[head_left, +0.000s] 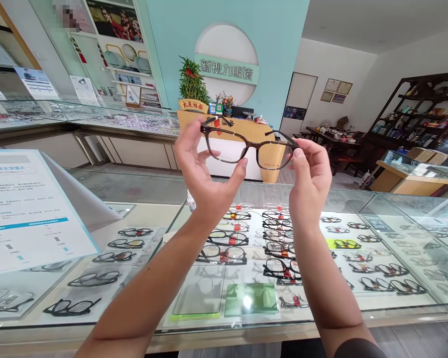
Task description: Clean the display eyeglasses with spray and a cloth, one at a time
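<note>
A pair of dark-framed eyeglasses [251, 144] is held up in front of me, above the glass display case [160, 325]. My left hand [209, 169] grips the frame's left end near the hinge, with the thumb pointing up below the left lens. At the right end, my right hand [310, 171] pinches the frame between thumb and fingers. The temples are unfolded and point away from me. Printing shows on the right lens. Under the case's glass lie rows of eyeglasses [224, 254], many with red tags.
A folded paper sign [30, 209] stands on the case at the left. A small white bottle [191, 201] is behind my left forearm. Farther back are a wooden reception counter [271, 175], a plant [192, 84] and dark shelves [423, 117].
</note>
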`<state>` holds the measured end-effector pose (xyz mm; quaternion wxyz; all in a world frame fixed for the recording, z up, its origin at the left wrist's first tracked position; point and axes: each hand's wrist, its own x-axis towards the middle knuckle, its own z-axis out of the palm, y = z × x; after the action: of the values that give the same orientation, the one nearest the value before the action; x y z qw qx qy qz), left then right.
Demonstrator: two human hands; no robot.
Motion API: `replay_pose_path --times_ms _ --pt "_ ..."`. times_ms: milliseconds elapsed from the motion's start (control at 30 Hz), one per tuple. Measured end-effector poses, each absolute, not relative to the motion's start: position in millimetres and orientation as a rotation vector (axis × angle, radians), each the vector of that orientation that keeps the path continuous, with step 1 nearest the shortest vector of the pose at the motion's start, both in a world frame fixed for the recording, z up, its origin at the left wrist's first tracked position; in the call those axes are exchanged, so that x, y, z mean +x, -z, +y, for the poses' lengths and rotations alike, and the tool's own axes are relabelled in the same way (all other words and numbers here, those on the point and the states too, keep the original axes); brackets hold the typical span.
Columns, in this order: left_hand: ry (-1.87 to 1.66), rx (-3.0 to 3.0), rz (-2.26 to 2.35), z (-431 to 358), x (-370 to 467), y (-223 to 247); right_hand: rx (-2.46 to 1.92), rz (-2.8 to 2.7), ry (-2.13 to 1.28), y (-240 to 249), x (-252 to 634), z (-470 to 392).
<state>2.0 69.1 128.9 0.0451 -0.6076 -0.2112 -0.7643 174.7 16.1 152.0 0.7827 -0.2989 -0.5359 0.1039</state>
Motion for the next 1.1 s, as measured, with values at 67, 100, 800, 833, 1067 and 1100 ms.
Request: replay_pose_path --times_ms 67,100,800,833,1067,1100 --pt "2.370 -1.899 -0.597 72.5 2.2 -128.2 -0.643 -1.164 -0.182 -150.7 171.4 15.0" --pt "2.379 -1.907 -0.583 73.7 2.3 -127.8 -0.642 -1.164 -0.167 -150.2 170.4 14.5" --pt "2.319 -1.814 -0.640 64.7 10.1 -122.7 -0.625 -1.094 -0.189 -150.6 174.7 20.5" --pt "2.329 -1.841 -0.612 66.3 10.3 -122.9 -0.622 -1.098 -0.141 -150.3 174.1 19.6" --pt "2.370 -2.021 -0.683 79.5 16.1 -117.8 -0.631 -1.139 -0.012 -148.3 166.5 6.0" --pt "2.369 -2.028 -0.699 80.3 16.6 -116.9 -0.637 -1.147 -0.026 -148.3 166.3 4.5"
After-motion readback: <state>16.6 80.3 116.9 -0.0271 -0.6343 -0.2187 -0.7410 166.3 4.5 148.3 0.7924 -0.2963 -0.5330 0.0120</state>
